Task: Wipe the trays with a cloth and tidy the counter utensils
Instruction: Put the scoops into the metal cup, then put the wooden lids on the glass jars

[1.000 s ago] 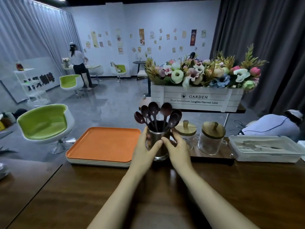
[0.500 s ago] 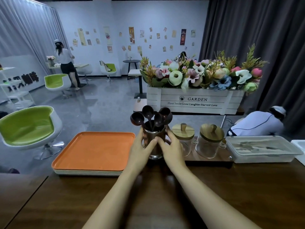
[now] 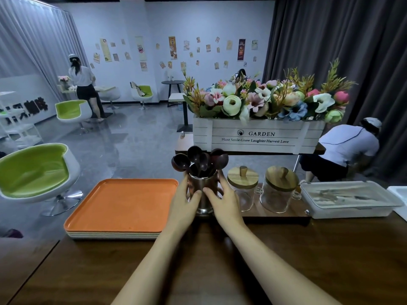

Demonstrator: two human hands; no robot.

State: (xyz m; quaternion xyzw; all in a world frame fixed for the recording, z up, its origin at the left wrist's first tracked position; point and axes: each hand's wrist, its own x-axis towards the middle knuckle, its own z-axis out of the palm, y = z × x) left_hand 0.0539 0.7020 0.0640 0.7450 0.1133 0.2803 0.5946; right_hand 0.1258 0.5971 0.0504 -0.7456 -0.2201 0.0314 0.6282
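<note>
A steel cup (image 3: pixel 203 202) stands upright at the far edge of the wooden counter, with several dark wooden spoons (image 3: pixel 199 160) sticking out of it, bowls up. My left hand (image 3: pixel 184 202) wraps its left side and my right hand (image 3: pixel 224 200) wraps its right side, thumbs nearly meeting on the front. Left of the cup lies a stack of orange trays (image 3: pixel 123 205), flat on the counter. No cloth is in view.
Right of the cup stand two glass jars with wooden lids (image 3: pixel 242 186) (image 3: pixel 280 188) and a lidded white cutlery box (image 3: pixel 350 200). A white flower crate (image 3: pixel 257 136) sits on a shelf above. Green chairs and two people are beyond the counter.
Both hands have stayed on the cup. The spoons have bunched closer together in it, and my view has shifted slightly to the right.
</note>
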